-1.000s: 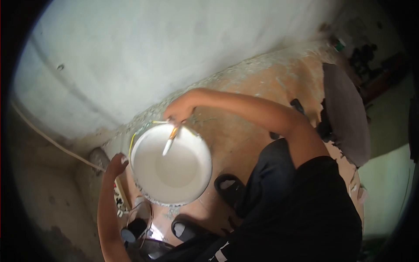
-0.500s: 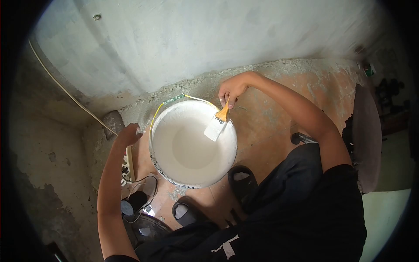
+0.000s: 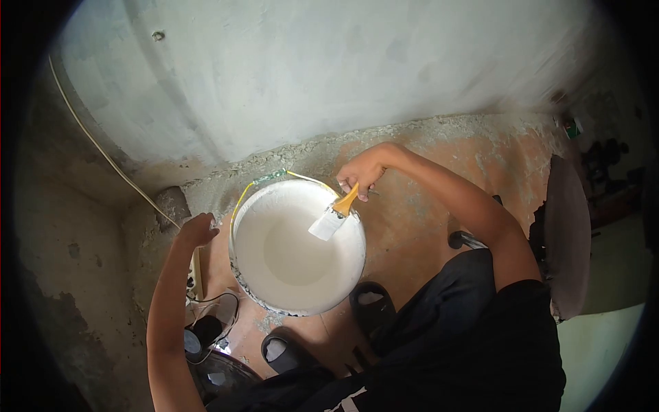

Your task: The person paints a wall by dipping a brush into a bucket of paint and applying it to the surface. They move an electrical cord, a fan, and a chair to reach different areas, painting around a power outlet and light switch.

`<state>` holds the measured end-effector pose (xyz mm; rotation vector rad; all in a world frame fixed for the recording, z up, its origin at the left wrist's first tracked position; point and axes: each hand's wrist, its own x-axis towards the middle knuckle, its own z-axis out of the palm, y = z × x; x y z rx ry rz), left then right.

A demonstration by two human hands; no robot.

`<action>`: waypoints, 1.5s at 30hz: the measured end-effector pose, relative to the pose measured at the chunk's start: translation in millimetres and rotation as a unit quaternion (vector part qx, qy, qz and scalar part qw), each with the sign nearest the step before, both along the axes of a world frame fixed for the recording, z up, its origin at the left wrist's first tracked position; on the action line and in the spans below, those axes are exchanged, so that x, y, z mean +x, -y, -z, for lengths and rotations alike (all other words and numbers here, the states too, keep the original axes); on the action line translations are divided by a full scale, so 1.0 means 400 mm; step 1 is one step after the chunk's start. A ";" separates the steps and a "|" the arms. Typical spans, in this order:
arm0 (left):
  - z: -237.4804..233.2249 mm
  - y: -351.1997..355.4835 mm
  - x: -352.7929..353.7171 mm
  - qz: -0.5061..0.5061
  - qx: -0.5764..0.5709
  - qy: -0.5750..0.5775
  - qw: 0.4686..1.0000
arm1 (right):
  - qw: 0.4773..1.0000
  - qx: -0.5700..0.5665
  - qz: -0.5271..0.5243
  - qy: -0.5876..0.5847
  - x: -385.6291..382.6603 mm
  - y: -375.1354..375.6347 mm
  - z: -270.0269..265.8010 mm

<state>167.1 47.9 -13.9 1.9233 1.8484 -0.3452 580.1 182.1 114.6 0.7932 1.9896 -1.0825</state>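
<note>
My right hand (image 3: 362, 172) is closed round the orange handle of a paintbrush (image 3: 328, 224). Its flat bristles, coated white, point down and left over the inside of a large white bucket (image 3: 358, 275). Pale, creamy paint (image 3: 298, 255) lies in the bucket, below the bristles. A yellow wire handle with a green grip (image 3: 269, 177) rests along the far rim. My left hand (image 3: 198, 231) hangs left of the bucket, apart from it, with its fingers curled in and nothing showing in them.
A pale, patchy wall (image 3: 309, 75) rises behind the bucket. Along the left runs a cable (image 3: 113, 159), with a power strip (image 3: 196, 273) and dark cords below my left hand. My sandalled feet (image 3: 373, 307) stand close to the bucket on stained tiles (image 3: 412, 206).
The brush has tilted, its handle leaning further right and its bristles swinging left over the bucket. The whole view has shifted, so the scene sits lower. My left hand remains beside the bucket.
</note>
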 end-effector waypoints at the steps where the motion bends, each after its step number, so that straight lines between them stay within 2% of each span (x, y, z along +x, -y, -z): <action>1: 0.003 0.001 0.001 0.002 -0.006 -0.004 1.000 | 0.998 0.014 0.023 -0.049 0.003 0.006 0.000; 5: 0.005 -0.007 -0.009 0.014 -0.017 -0.004 1.000 | 0.994 0.011 -0.022 -0.108 0.003 0.009 -0.009; 7: -0.004 -0.007 -0.007 -0.003 -0.040 -0.020 0.999 | 0.989 -0.013 0.050 -0.140 0.004 0.019 -0.014; 8: -0.006 -0.009 -0.007 -0.005 -0.042 -0.021 0.999 | 0.989 -0.015 0.048 -0.141 0.003 0.019 -0.014; 10: -0.002 -0.009 -0.011 0.001 -0.051 -0.036 0.998 | 0.985 0.112 0.006 -0.128 0.003 0.020 -0.010; 11: 0.002 -0.011 -0.014 0.000 -0.052 -0.037 0.998 | 0.985 0.111 0.005 -0.129 0.007 0.020 0.001; 13: 0.012 -0.009 -0.015 0.007 -0.052 -0.047 0.998 | 0.960 0.221 -0.028 -0.170 0.014 0.027 0.023; 19: 0.017 -0.003 -0.018 -0.010 -0.077 -0.034 0.996 | 0.934 0.304 -0.072 -0.175 0.009 0.036 0.041; 22: 0.012 -0.006 -0.018 -0.006 -0.081 -0.041 0.996 | 0.911 0.322 -0.103 -0.235 0.017 0.041 0.070; 26: 0.007 -0.009 -0.015 -0.008 -0.083 -0.046 0.995 | 0.935 0.301 -0.074 -0.174 0.019 0.044 0.069; 28: 0.004 -0.008 -0.012 -0.011 -0.085 -0.043 0.995 | 0.918 0.305 -0.067 -0.243 0.029 0.042 0.085; 32: 0.003 -0.011 -0.008 -0.016 -0.086 -0.046 0.995 | 0.915 0.294 -0.075 -0.267 0.030 0.048 0.105; 34: 0.004 -0.011 -0.007 -0.020 -0.082 -0.039 0.996 | 0.888 0.341 -0.122 -0.284 0.024 0.049 0.105; 37: 0.010 -0.013 -0.009 -0.032 -0.090 -0.029 0.995 | 0.903 0.310 -0.101 -0.280 0.021 0.041 0.119; 43: 0.025 -0.010 -0.018 -0.019 -0.087 -0.041 0.995 | 0.883 0.344 -0.120 -0.297 0.012 0.052 0.111; 45: 0.031 -0.012 -0.022 -0.019 -0.083 -0.045 0.995 | 0.890 0.335 -0.105 -0.291 0.014 0.043 0.118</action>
